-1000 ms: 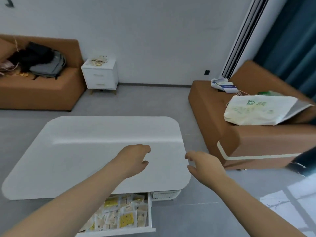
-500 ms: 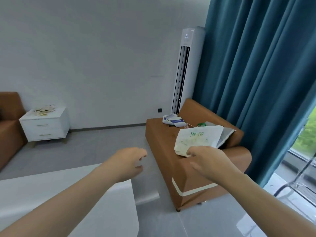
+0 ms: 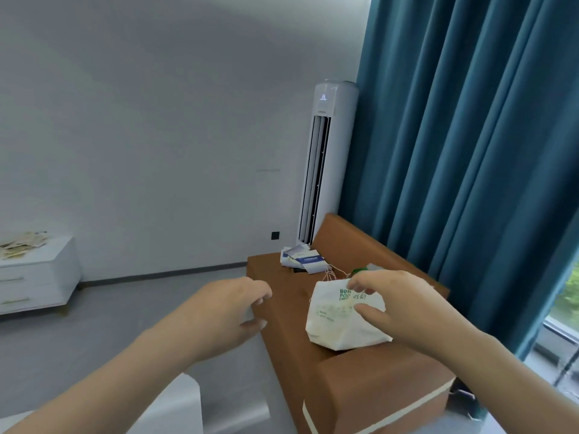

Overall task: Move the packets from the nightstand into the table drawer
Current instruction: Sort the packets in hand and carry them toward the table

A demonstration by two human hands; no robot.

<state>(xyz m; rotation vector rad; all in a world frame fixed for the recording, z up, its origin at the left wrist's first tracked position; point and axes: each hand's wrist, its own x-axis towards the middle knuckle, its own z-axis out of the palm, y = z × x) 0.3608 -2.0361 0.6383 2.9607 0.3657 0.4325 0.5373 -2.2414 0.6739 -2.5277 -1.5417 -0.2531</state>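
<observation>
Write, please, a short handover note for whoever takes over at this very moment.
Left hand: open, holding nothing, in the air near the sofa.
Right hand: fingers on the white bag that lies on the sofa; grip unclear.
Packets: a pile on the nightstand, far left. Table drawer out of view.
Done: cannot tell from here.
Left: carry that pile to the drawer.

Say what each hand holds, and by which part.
Left hand: nothing. Right hand at the top edge of the white bag; grip cannot be told.
</observation>
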